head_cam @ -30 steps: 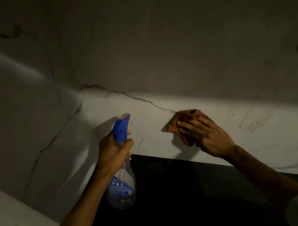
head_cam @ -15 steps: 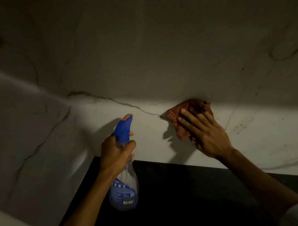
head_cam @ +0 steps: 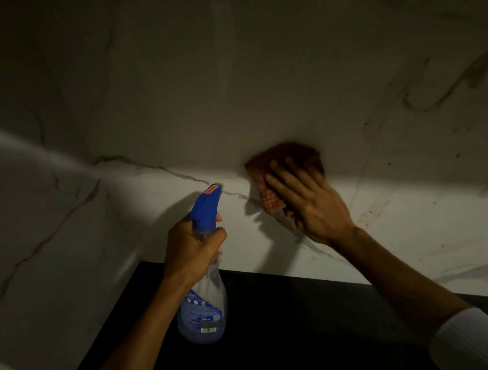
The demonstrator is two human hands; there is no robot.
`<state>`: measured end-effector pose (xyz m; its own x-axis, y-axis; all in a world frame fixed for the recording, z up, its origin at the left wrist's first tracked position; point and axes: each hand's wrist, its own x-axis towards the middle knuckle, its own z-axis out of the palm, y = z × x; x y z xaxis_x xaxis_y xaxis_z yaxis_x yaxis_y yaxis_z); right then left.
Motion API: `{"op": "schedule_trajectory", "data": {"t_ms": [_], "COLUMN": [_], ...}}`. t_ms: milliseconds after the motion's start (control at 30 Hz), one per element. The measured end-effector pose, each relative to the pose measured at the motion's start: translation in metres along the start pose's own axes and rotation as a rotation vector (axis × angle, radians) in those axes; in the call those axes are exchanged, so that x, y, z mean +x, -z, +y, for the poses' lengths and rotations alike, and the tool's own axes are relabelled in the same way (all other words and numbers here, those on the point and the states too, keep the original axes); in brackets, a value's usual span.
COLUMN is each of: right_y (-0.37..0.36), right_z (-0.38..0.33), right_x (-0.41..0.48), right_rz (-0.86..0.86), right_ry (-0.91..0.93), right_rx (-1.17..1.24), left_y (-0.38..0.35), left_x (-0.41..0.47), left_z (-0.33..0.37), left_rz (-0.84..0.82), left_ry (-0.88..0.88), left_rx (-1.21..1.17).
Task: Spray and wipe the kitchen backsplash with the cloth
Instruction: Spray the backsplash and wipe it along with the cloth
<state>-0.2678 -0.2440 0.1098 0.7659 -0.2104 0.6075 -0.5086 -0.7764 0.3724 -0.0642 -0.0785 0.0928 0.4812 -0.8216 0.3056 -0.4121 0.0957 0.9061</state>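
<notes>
Shifted up and rightward since the earlier frames: cloth [head_cam: 268, 186] and right hand [head_cam: 312, 204], now straddling the shadow line right of frame centre. Pressed flat under spread fingers, open palm pinning the cloth to the backsplash [head_cam: 403, 219], likely for even scrubbing pressure. Parked at lower centre above the dark bench [head_cam: 315, 327]: left hand [head_cam: 191, 249], grip wrapped tight around the spray bottle [head_cam: 205, 281], nozzle aimed wallward, probably ready for another squirt.

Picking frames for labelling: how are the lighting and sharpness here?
Head view: dim overall, with one lit band across the lower backsplash; the right hand and cloth are motion-blurred; the left hand and spray bottle look sharper and cast shadows on the wall.
</notes>
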Motion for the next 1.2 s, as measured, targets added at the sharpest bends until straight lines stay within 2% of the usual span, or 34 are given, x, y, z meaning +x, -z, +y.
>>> {"op": "schedule_trajectory", "data": {"t_ms": [67,133,233,367,433,500,633,733,833,933,1000,1133,1200], "right_y": [-0.003,0.004,0.024,0.055,0.060,0.055,0.052,0.065,0.080,0.087,0.083,0.089,0.101], "right_z": [0.000,0.009,0.026,0.053,0.053,0.043,0.036,0.052,0.066,0.058,0.042,0.040,0.052], "right_x": [-0.011,-0.012,0.002,0.026,0.029,0.027,0.018,0.029,0.056,0.083,0.093,0.105,0.114], "right_rz": [-0.123,-0.131,-0.030,0.217,0.256,0.211,0.063,0.023,0.151,0.297,0.287,0.090,0.136], "right_ry": [0.106,0.165,0.100,-0.082,-0.140,-0.152,0.016,0.059,0.020,-0.141,-0.189,0.071,0.061], "right_rx": [-0.047,-0.061,-0.037,-0.044,-0.039,-0.019,-0.049,-0.081,-0.085,-0.051,-0.038,-0.101,-0.117], "left_y": [-0.009,-0.018,-0.027,-0.027,-0.027,-0.029,-0.031,-0.030,-0.030,-0.029,-0.026,-0.021,-0.018], "left_x": [0.001,0.001,0.000,0.004,0.008,0.012,0.021,0.028,0.032,0.034,0.034,0.037,0.040], "left_z": [0.006,0.014,0.029,0.054,0.067,0.078,0.096,0.101,0.099,0.098,0.099,0.102,0.102], "left_rz": [0.032,0.103,0.140,0.104,0.109,0.120,0.099,0.095,0.091,0.097,0.083,0.056,0.055], "left_ry": [0.019,0.059,0.008,-0.113,-0.151,-0.162,-0.180,-0.242,-0.251,-0.269,-0.311,-0.326,-0.268], "left_rx": [0.004,-0.039,-0.095,-0.152,-0.141,-0.146,-0.194,-0.188,-0.174,-0.158,-0.158,-0.195,-0.237]}}
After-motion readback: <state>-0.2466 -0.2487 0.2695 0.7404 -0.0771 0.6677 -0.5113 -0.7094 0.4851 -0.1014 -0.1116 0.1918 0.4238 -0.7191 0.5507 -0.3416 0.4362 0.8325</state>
